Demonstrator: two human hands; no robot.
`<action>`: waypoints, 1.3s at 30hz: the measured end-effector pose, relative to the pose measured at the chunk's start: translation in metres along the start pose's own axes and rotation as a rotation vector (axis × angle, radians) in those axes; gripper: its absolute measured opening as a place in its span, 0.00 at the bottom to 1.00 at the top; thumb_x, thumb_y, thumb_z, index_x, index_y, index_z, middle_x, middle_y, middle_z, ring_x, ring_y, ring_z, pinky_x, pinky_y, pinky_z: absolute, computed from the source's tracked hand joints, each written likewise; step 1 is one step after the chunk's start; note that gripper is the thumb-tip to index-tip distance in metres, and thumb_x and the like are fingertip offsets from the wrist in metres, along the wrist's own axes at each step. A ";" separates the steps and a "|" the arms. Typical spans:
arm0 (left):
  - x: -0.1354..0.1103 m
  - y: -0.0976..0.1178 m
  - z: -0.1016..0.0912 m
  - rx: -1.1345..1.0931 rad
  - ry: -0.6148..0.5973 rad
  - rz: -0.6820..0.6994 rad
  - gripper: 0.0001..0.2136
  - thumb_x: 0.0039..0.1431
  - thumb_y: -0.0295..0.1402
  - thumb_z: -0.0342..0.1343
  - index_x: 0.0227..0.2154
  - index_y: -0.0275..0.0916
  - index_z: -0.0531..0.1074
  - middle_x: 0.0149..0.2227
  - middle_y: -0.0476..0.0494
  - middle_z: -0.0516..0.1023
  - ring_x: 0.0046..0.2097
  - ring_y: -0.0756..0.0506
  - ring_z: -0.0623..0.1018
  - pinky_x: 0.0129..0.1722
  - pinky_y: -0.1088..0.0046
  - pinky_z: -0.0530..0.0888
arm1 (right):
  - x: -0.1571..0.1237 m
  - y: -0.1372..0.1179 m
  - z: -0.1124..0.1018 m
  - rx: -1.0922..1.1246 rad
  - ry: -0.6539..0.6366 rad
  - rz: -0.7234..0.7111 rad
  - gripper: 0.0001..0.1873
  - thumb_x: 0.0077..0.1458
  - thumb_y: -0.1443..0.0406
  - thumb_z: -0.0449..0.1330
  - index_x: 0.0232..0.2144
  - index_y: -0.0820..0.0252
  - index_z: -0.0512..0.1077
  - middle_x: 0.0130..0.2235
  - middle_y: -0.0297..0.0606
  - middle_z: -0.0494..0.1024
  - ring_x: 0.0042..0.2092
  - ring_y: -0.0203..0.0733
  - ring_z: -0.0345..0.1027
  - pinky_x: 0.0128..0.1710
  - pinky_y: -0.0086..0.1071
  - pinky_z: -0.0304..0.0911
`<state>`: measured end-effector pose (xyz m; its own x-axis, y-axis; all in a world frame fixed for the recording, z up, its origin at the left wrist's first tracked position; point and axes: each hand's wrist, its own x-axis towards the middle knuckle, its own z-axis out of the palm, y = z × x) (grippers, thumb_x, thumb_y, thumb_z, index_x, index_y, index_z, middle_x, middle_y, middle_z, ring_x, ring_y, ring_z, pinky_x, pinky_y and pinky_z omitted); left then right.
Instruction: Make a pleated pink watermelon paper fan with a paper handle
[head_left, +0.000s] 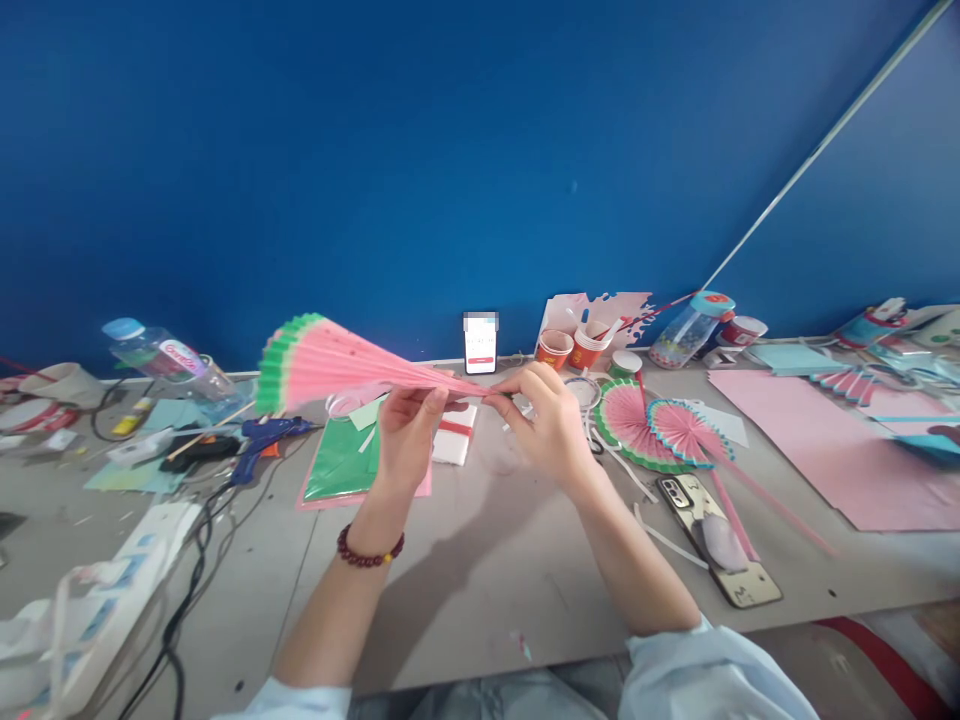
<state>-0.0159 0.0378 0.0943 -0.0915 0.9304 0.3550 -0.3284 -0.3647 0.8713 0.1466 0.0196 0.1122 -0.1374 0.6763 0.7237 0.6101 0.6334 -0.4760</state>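
A pleated paper fan (337, 362), pink with dark specks and a green outer edge, is held up above the table. Its wide end spreads to the left and its folds narrow to a point at the right. My left hand (409, 425) is closed around the narrow part, thumb on the near side. With thumb and fingertips, my right hand (541, 412) pinches the pointed tip. Below my left hand lie green paper sheets (339, 462) and a white pad with a red band (454, 436).
A blue glue gun (262, 445), plastic bottle (169, 355) and power strip (127, 590) are on the left. An upright phone (480, 345) stands at the wall beside paper cups (556, 348). Finished round fans (634, 420), another phone (739, 570) and pink sheets (840, 450) lie right.
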 end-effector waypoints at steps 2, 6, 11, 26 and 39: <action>0.000 -0.004 0.003 -0.038 0.082 -0.057 0.15 0.47 0.43 0.66 0.33 0.39 0.74 0.32 0.46 0.81 0.33 0.47 0.81 0.31 0.73 0.79 | -0.002 0.000 0.008 -0.063 0.029 -0.023 0.07 0.60 0.65 0.56 0.30 0.58 0.71 0.31 0.37 0.72 0.36 0.42 0.65 0.35 0.35 0.63; -0.001 -0.008 0.002 -0.034 0.139 -0.114 0.15 0.45 0.41 0.67 0.33 0.37 0.75 0.32 0.45 0.82 0.34 0.47 0.81 0.34 0.74 0.78 | -0.010 0.001 0.018 -0.122 0.017 -0.025 0.07 0.61 0.64 0.55 0.31 0.58 0.70 0.30 0.38 0.72 0.35 0.42 0.64 0.36 0.35 0.62; -0.013 -0.016 0.001 0.024 0.122 -0.261 0.14 0.43 0.40 0.68 0.29 0.35 0.76 0.29 0.44 0.81 0.30 0.48 0.80 0.31 0.74 0.78 | -0.035 0.006 0.018 0.030 -0.075 0.120 0.11 0.56 0.62 0.61 0.41 0.59 0.69 0.36 0.39 0.75 0.38 0.41 0.68 0.38 0.33 0.65; -0.072 -0.086 -0.022 0.147 0.137 -0.416 0.13 0.46 0.41 0.65 0.28 0.34 0.77 0.29 0.42 0.81 0.34 0.46 0.80 0.34 0.72 0.77 | -0.113 0.030 0.055 -0.051 -0.166 0.180 0.08 0.54 0.69 0.54 0.25 0.59 0.71 0.25 0.35 0.73 0.28 0.38 0.67 0.30 0.28 0.61; -0.079 -0.099 -0.027 0.244 -0.003 -0.383 0.13 0.44 0.42 0.66 0.21 0.35 0.76 0.24 0.45 0.77 0.30 0.47 0.76 0.34 0.71 0.76 | -0.123 0.032 0.060 -0.039 -0.194 0.246 0.08 0.56 0.69 0.53 0.28 0.59 0.71 0.26 0.36 0.72 0.30 0.40 0.66 0.30 0.30 0.60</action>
<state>-0.0014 0.0015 -0.0291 -0.0039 1.0000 -0.0083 -0.1065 0.0078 0.9943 0.1361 -0.0207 -0.0226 -0.1259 0.8692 0.4782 0.6727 0.4291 -0.6027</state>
